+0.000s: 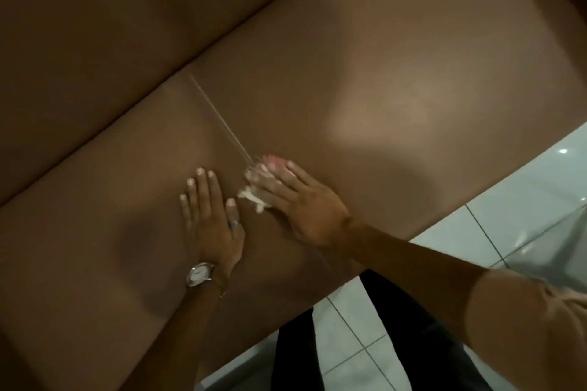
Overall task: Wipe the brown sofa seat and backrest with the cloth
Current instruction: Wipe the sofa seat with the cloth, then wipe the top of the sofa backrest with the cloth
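Note:
The brown sofa seat point(365, 79) fills most of the view, with the backrest point(111, 25) rising at the upper left. A stitched seam point(216, 114) runs down the seat toward my hands. My right hand point(301, 203) presses a small white cloth point(257, 187) flat onto the seat at the seam's lower end; the cloth is blurred and mostly hidden under my fingers. My left hand point(211, 219) lies flat on the seat just left of the cloth, fingers spread, holding nothing. It wears a ring, and a watch is on its wrist.
White tiled floor point(524, 200) shows at the lower right, past the seat's front edge. My dark trouser legs point(381, 343) stand close against that edge.

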